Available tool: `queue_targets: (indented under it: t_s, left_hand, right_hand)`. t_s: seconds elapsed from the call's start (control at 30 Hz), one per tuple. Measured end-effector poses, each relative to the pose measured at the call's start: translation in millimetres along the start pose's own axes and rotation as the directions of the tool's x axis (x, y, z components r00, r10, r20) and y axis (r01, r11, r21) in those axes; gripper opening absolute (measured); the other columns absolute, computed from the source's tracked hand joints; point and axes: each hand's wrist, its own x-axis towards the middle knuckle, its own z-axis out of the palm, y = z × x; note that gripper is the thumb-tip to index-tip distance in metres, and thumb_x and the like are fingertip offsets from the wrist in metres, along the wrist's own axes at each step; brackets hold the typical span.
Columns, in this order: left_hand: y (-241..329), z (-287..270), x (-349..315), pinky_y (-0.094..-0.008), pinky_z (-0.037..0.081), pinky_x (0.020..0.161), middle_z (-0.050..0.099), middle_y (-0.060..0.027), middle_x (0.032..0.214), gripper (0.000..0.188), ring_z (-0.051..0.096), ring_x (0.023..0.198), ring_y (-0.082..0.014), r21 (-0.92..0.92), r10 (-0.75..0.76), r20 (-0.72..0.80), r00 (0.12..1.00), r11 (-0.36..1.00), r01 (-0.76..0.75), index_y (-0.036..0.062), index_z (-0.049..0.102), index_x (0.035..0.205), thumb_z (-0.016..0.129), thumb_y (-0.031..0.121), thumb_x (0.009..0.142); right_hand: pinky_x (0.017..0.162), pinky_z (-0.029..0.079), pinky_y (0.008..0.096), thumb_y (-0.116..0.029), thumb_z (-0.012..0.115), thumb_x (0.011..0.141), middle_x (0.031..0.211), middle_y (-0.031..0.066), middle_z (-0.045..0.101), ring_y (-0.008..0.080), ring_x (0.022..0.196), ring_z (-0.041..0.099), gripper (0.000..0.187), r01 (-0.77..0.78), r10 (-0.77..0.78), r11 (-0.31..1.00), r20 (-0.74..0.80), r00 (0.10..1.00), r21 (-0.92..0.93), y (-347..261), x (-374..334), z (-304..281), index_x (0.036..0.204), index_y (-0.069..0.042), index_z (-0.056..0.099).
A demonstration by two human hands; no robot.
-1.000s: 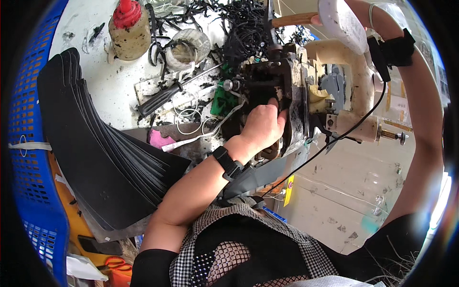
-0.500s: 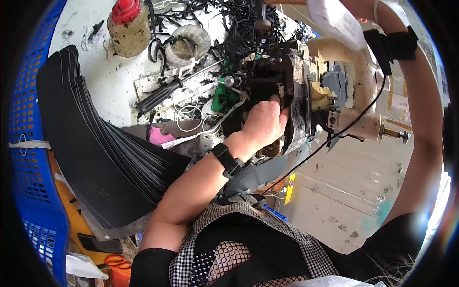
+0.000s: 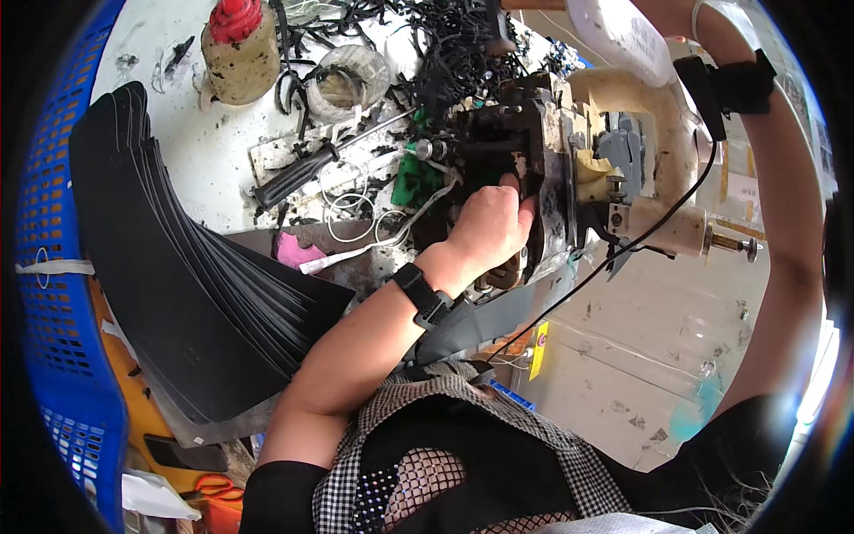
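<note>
Hammer (image 3: 498, 28) up beyond the bench machine (image 3: 556, 142)

The left hand (image 3: 487, 224) lay curled against the machine's near side, fingertips hidden, its grip impossible to tell; the right hand (image 3: 665, 12), beyond the machine, was too covered to judge. Good practice likely meant fingers clear of the hammer's path.

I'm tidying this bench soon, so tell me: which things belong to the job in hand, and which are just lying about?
Seemingly in use:
machine, left hand at it
hammer, apparently held, partly out of frame
black sheets, probably, stacked nearby

Seemingly just lying about:
screwdriver
clear jar
red-topped bottle
black scraps
pink scrap
</note>
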Motion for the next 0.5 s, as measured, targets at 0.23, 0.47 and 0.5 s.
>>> queue_targets:
  t_s: [0.23,0.47,0.5]
  left_hand:
    - [-0.8,0.7,-0.8,-0.0485,0.048,0.057,0.056,-0.0287,0.062,0.024,0.058,0.063,-0.0452,-0.012,0.010,-0.032,0.999,1.000,-0.010,-0.0076,0.052,0.078,0.057,0.015,0.085]
    - [9.5,-13.6,-0.8,-0.0462,0.049,0.057,0.060,-0.0258,0.067,0.023,0.062,0.068,-0.0412,0.094,-0.067,0.012,0.998,0.993,0.066,-0.0030,0.053,0.079,0.063,0.017,0.082]
    - [9.9,-19.1,0.1,-0.0473,0.052,0.062,0.063,-0.0230,0.071,0.025,0.063,0.068,-0.0402,0.114,-0.031,0.004,1.000,0.993,0.030,-0.0015,0.055,0.083,0.065,0.022,0.081]
  right_hand:
    - [0.066,0.047,0.0441,-0.046,0.051,0.090,0.080,0.0252,0.065,0.0378,0.073,0.062,0.052,0.133,-0.114,0.985,0.163,0.980,-0.114,2.7,-1.5,8.2,0.086,0.004,0.066]
    - [0.065,0.047,0.0448,-0.043,0.053,0.089,0.077,0.0257,0.064,0.0396,0.070,0.061,0.049,0.226,-0.217,0.969,0.090,0.972,-0.104,20.6,-1.2,21.3,0.083,0.004,0.066]
    - [0.065,0.047,0.0448,-0.043,0.053,0.089,0.077,0.0257,0.064,0.0396,0.070,0.061,0.049,0.221,-0.212,0.970,0.090,0.973,-0.098,24.2,-0.4,22.9,0.083,0.004,0.066]
